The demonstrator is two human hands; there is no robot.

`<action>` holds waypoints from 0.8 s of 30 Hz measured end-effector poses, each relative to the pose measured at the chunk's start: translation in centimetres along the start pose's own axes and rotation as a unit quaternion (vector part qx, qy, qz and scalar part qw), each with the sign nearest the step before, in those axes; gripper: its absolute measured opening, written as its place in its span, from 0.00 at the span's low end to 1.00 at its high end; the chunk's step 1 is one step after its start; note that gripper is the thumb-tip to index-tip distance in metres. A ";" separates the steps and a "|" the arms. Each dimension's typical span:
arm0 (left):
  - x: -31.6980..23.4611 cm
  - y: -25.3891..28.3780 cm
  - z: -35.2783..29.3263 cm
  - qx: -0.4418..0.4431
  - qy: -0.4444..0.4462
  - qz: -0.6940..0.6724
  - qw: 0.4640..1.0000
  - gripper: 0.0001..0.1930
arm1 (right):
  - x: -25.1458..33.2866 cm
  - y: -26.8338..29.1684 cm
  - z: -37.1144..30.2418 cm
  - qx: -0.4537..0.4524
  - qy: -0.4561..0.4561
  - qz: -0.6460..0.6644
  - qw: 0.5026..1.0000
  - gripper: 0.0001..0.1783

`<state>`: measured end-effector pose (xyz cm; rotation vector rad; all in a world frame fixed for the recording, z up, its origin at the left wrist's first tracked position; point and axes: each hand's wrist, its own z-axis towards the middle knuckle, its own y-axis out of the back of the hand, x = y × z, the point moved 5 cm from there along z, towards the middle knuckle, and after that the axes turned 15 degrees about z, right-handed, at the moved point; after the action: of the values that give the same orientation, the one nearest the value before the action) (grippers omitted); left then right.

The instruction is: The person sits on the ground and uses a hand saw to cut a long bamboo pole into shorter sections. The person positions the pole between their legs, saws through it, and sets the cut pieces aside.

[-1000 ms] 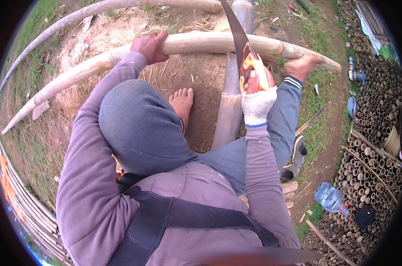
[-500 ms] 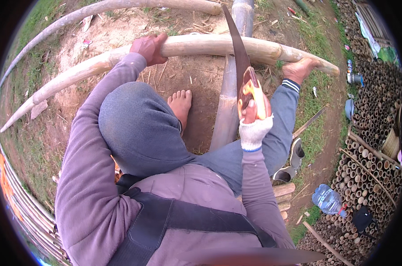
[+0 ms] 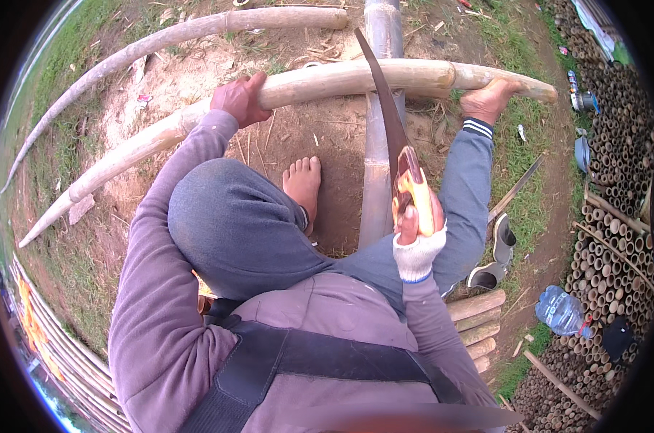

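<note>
A long pale bamboo pole [image 3: 320, 84] lies across in front of me, resting on a thicker grey bamboo pole [image 3: 377, 144] that runs away from me. My left hand [image 3: 242, 99] is wrapped round the pale pole, left of the crossing. In my right hand [image 3: 419, 231], which wears a white fingerless glove, is a handsaw [image 3: 389, 108] held by its yellow and brown handle. Its dark blade stretches forward across the pale pole near the crossing. My bare right foot [image 3: 486, 101] presses on the pole toward its right end; my left foot [image 3: 302, 180] is on the soil.
Another bamboo pole [image 3: 197, 32] lies beyond. To my right are a long blade [image 3: 518, 186], sandals [image 3: 502, 242], short bamboo pieces [image 3: 475, 317], a clear plastic bottle [image 3: 560, 310] and stacked cut bamboo [image 3: 608, 274]. More poles [image 3: 74, 361] lie at the lower left.
The handsaw and my right hand have drawn back toward me, with the blade still across the pole. My left hand keeps its hold. The view has shifted slightly.
</note>
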<state>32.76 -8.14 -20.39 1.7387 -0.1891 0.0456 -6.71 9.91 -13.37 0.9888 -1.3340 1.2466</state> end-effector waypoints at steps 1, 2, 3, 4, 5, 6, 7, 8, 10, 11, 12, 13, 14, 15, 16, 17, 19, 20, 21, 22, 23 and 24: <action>-1.9 0.8 1.1 0.000 -0.032 -0.005 0.999 0.36 | 0.4 -1.3 3.2 -0.015 0.104 -0.092 0.990 0.29; -2.1 1.2 0.9 -0.003 -0.032 -0.004 0.999 0.36 | -0.3 -2.6 7.4 -0.008 0.201 -0.168 0.965 0.28; -1.9 1.3 0.9 -0.010 -0.029 -0.001 1.000 0.36 | -1.0 -4.0 11.4 -0.009 0.201 -0.162 0.966 0.26; -1.8 1.4 1.2 -0.016 -0.027 0.003 1.000 0.37 | -0.9 -5.0 13.5 -0.010 0.198 -0.156 0.968 0.24; -1.4 1.2 1.3 0.006 -0.020 0.016 1.000 0.39 | -0.9 -5.1 12.9 -0.013 0.189 -0.152 0.970 0.24; -1.5 1.3 1.4 0.025 -0.016 0.023 0.999 0.39 | -0.9 -4.8 12.2 -0.017 0.180 -0.150 0.972 0.23; -1.8 1.5 1.3 0.042 -0.012 0.029 0.999 0.40 | -0.8 -4.3 11.3 -0.022 0.171 -0.149 0.974 0.23; -1.9 1.6 1.6 0.055 -0.011 0.034 0.998 0.41 | 0.6 -3.5 8.1 -0.032 0.163 -0.129 0.978 0.22; -0.7 1.1 0.5 0.071 0.017 0.043 0.996 0.45 | -0.8 -0.7 1.6 -0.028 0.130 -0.124 0.983 0.24; -0.8 0.8 0.2 0.080 0.015 0.038 0.996 0.45 | 0.9 0.4 -1.4 -0.020 0.121 -0.175 0.977 0.22; -0.9 0.9 0.4 0.079 0.015 0.032 0.996 0.45 | 0.4 2.2 -4.3 -0.016 0.067 -0.164 0.984 0.20; -0.9 0.4 0.4 0.068 0.007 0.034 0.997 0.46 | 1.8 2.6 -5.8 -0.013 0.058 -0.183 0.981 0.18; -0.9 0.4 0.2 0.052 0.000 0.034 0.998 0.47 | 2.4 2.9 -6.5 -0.006 0.071 -0.206 0.976 0.17; -0.7 0.4 0.3 0.037 -0.004 0.034 0.999 0.47 | 1.5 2.5 -5.6 -0.016 0.085 -0.177 0.980 0.15; -0.3 0.2 0.5 0.037 0.004 0.038 0.999 0.47 | 0.1 1.8 -3.7 -0.023 0.098 -0.147 0.984 0.14; -1.2 0.4 0.9 0.038 -0.003 0.041 0.998 0.47 | -0.4 0.2 -0.3 -0.050 0.126 -0.152 0.979 0.13; -1.7 0.8 1.2 0.040 0.000 0.046 0.998 0.48 | -2.2 -3.0 7.7 -0.048 0.187 -0.203 0.960 0.15; -1.1 1.0 1.0 0.044 0.006 0.050 0.998 0.48 | -2.1 -4.7 10.8 -0.053 0.163 -0.220 0.960 0.17; -1.7 1.3 1.2 0.047 -0.001 0.050 0.998 0.48 | -1.4 -4.8 12.2 -0.063 0.141 -0.231 0.961 0.18; -2.4 1.8 1.6 0.052 -0.009 0.054 0.997 0.48 | -1.0 -3.7 11.2 -0.066 0.147 -0.231 0.960 0.18; -2.6 2.1 1.8 0.058 -0.008 0.056 0.997 0.48 | -1.0 -2.6 9.6 -0.060 0.154 -0.228 0.959 0.17; -0.6 1.4 0.2 0.081 0.024 0.063 0.994 0.48 | -2.2 -2.9 8.0 -0.025 0.151 -0.210 0.966 0.17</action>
<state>31.96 -8.49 -19.11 1.8828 -0.2651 0.1991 -4.70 1.48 -14.67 0.9410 -0.8588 0.9849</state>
